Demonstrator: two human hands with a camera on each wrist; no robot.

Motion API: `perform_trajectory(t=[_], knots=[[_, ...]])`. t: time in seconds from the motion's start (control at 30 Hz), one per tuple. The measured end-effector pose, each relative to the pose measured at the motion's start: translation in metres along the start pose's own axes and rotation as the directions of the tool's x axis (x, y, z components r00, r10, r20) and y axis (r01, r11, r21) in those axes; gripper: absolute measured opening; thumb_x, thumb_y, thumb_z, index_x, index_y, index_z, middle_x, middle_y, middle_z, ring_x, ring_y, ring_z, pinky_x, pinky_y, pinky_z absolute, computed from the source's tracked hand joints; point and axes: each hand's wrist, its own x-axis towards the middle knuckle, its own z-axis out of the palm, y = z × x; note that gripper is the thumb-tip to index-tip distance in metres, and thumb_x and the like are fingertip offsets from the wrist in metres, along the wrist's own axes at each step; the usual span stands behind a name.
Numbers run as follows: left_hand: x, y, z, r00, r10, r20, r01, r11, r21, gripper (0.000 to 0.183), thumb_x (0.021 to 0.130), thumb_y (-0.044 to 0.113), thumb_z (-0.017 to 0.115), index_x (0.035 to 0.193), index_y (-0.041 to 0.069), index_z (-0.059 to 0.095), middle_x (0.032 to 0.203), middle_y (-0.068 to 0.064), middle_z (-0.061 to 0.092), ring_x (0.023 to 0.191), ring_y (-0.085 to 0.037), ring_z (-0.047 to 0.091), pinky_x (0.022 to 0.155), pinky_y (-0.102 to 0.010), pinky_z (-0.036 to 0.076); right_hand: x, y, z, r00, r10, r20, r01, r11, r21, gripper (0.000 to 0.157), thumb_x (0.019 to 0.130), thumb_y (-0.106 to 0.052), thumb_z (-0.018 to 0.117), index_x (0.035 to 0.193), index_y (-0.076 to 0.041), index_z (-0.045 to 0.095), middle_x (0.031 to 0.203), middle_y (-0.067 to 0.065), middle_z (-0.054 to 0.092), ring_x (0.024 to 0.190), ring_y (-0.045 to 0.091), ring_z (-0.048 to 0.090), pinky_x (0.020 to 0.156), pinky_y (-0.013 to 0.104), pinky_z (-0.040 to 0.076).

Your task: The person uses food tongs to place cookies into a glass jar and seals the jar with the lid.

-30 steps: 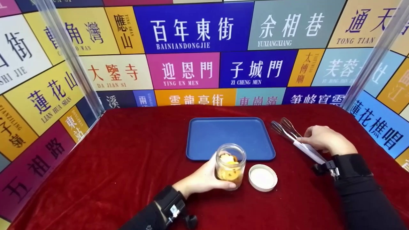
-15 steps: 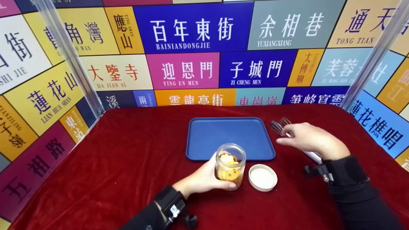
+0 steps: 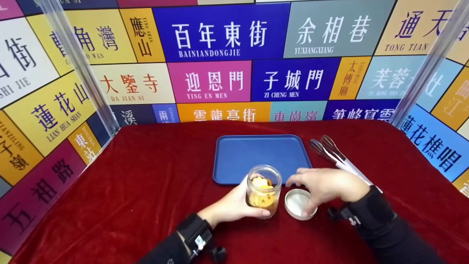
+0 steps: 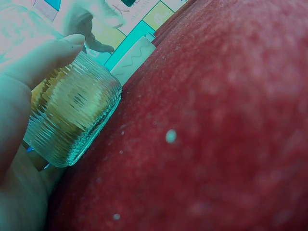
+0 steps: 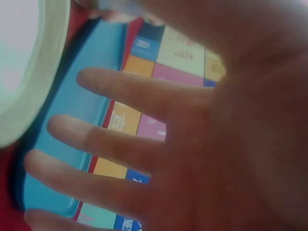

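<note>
My left hand grips a clear glass jar from its left side, thumb across the front. The jar stands upright and uncovered, with yellow-brown cookies inside; the left wrist view shows its ribbed glass close up. To its right lies a round pale lid, inner side up. My right hand hovers over the lid with spread fingers and thumb down near its right edge, partly covering it. In the right wrist view the fingers are apart with nothing between them, and the lid's rim shows at left.
A blue tray lies flat behind the jar and lid. Tongs with slotted metal heads and white handles rest to the right of the tray. A red cloth covers the table, and sign-patterned panels stand behind.
My right hand has left the tongs, moving left and toward me until it is over the lid. The tongs lie where they were; my left hand and the jar have stayed put.
</note>
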Motion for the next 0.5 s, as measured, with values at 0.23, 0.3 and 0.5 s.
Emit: perform_trajectory(t=[0.23,0.3,0.5], knots=[[-0.001,0.001,0.000,1.000,-0.017,-0.012,0.017,1.000,-0.017,0.108,0.082,0.007,0.092,0.164,0.015,0.023,0.146,-0.008,0.061,0.133,-0.016,0.059,0.121,-0.035,0.040,0.012,-0.023,0.016,0.993,0.109,0.039,-0.103,0.986,-0.129,0.080,0.058,-0.042,0.104,0.126,-0.019,0.069,0.122,0.008,0.063,0.109,0.031,0.067,0.091,0.049,0.058],[-0.001,0.001,0.000,1.000,-0.019,-0.015,0.018,1.000,-0.019,0.107,0.082,0.006,0.092,0.164,0.015,0.023,0.145,-0.006,0.062,0.132,-0.016,0.060,0.120,-0.035,0.041,0.016,-0.028,0.020,0.990,0.132,0.043,-0.124,0.981,-0.148,0.083,0.058,-0.038,0.103,0.129,-0.015,0.068,0.120,0.010,0.063,0.106,0.032,0.067,0.089,0.048,0.059],[-0.001,0.000,0.001,1.000,-0.012,-0.007,0.012,1.000,-0.015,0.107,0.082,0.007,0.091,0.164,0.011,0.023,0.146,-0.010,0.061,0.132,-0.015,0.060,0.120,-0.035,0.041,0.016,-0.028,0.020,0.989,0.146,0.033,-0.140,0.980,-0.140,0.075,0.059,-0.027,0.100,0.122,-0.010,0.065,0.108,0.005,0.060,0.090,0.024,0.062,0.078,0.042,0.058]])
